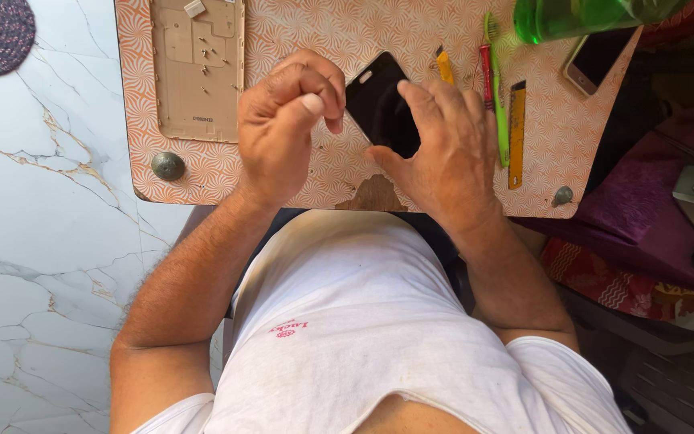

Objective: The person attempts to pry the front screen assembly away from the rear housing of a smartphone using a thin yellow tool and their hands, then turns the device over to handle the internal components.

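A black phone (pixel 379 104) lies screen-up and tilted on a small orange patterned table (pixel 323 173). My right hand (pixel 443 153) rests on the phone's right edge and lower corner, with thumb and fingers around it. My left hand (pixel 287 128) hovers just left of the phone, thumb and fingertips pinched together. Whether something tiny sits in that pinch cannot be made out. A beige phone back cover (pixel 197 68) lies at the table's far left, with several small screws on it.
Right of the phone lie a yellow-tipped tool (pixel 444 66), a red tool (pixel 485 76), a green toothbrush (pixel 498 96) and a yellow ruler (pixel 516 133). A green bottle (pixel 580 18) and a second phone (pixel 592 64) sit far right. Marble floor is on the left, purple cloth on the right.
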